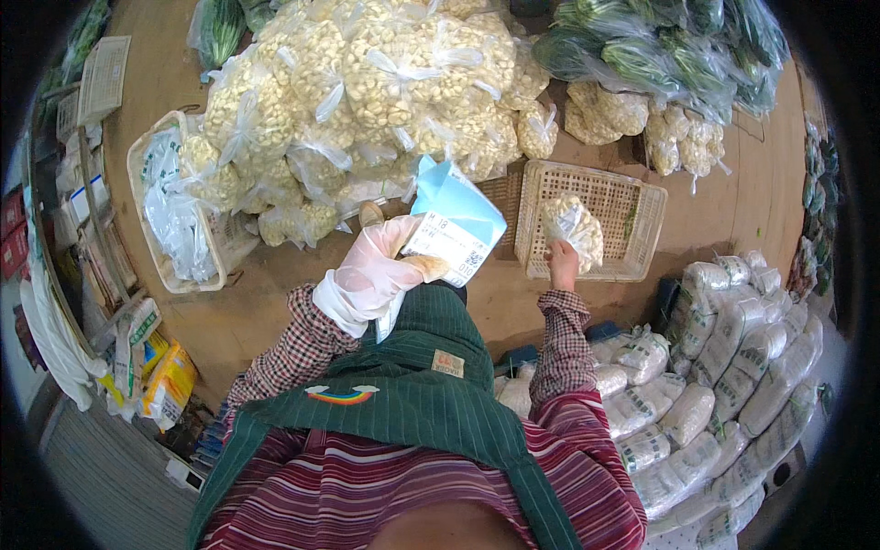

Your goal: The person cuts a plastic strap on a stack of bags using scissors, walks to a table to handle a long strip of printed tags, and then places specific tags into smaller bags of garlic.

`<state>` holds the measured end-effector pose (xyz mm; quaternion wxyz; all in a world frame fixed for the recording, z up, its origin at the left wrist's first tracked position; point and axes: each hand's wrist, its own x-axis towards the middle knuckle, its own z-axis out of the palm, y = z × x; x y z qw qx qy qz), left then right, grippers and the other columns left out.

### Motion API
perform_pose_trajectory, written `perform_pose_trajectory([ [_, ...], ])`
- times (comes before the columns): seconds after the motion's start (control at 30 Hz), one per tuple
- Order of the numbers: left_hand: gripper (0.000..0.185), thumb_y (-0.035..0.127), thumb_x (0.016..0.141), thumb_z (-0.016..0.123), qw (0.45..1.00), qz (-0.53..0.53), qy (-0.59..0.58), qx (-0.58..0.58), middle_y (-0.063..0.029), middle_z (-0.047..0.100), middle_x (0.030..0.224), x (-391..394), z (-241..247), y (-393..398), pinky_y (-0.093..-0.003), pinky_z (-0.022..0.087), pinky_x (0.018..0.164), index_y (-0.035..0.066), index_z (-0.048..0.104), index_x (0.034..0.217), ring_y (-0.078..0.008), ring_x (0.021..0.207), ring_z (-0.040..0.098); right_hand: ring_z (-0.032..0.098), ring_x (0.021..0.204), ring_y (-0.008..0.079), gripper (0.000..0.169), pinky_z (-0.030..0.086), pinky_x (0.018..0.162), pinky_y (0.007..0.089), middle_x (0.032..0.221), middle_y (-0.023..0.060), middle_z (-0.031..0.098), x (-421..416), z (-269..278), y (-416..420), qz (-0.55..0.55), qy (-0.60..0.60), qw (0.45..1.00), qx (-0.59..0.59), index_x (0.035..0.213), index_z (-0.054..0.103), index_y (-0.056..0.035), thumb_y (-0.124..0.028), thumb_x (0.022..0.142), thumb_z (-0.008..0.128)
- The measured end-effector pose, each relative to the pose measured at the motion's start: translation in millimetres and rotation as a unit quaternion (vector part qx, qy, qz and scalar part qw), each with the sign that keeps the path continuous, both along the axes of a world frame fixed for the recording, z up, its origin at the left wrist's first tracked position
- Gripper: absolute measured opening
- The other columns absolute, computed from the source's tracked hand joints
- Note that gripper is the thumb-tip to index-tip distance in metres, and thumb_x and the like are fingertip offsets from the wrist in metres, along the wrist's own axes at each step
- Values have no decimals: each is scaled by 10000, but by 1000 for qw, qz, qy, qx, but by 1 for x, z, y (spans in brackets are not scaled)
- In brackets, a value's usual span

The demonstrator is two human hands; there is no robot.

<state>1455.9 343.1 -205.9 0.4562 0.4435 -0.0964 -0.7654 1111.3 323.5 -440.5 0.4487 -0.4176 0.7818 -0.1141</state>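
My left hand (375, 271), in a thin whitish glove, grips a strip of printed labels (450, 237). Part of the strip shows pale blue, the rest white with writing and a printed code. My right hand (564, 262), bare, holds the near side of a clear bag of peeled garlic cloves (590, 237). A whitish patch on that bag may be a label. The bag is over the left part of a cream plastic crate (643, 234), whose slotted bottom shows beside it. Whether the bag rests on the bottom I cannot tell.
Ahead rises a large heap of knotted garlic bags (385, 89). Bagged green vegetables (660, 55) lie far right. At left stands a crate (161, 265) containing plastic bags (172, 213). Wrapped white packs (687, 405) are piled near right, and a yellow bag (168, 385) sits near left.
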Motion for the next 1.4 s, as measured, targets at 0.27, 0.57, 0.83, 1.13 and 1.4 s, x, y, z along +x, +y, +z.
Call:
perform_pose_trajectory([
  [0.27,430,-106,705,574,998,67,15,-8,-94,579,1049,38,0,26,-264,441,819,-39,494,1121,-160,951,556,463,610,38,111,364,551,186,706,-6,564,231,226,-23,-24,-554,828,78,811,582,2,-93,843,535],
  [0.57,261,-45,723,614,993,113,-23,36,-44,615,918,152,-15,103,-249,441,767,-12,582,980,-100,865,552,514,768,229,378,381,692,332,886,77,544,379,243,-4,595,-154,717,-328,935,588,-55,-232,631,725],
  [0.83,338,-37,741,576,987,147,-37,59,-37,588,925,252,-56,207,-232,442,733,-27,526,1075,-87,831,538,552,682,248,164,428,604,314,745,117,600,512,168,54,615,-355,701,66,824,622,4,-135,741,648],
  [1.13,334,-45,728,590,949,292,-22,116,-66,603,967,307,-89,255,-230,438,773,-22,539,1056,-107,866,557,573,688,142,145,458,597,278,803,61,634,608,124,73,591,-313,705,233,888,624,8,-97,830,541],
  [1.4,324,-64,712,592,929,343,21,137,-95,618,939,317,-115,281,-248,469,735,-46,544,1032,-137,831,587,523,1018,249,345,412,845,369,1060,91,569,705,49,-30,690,-117,460,-547,1018,588,-70,-21,681,535],
])
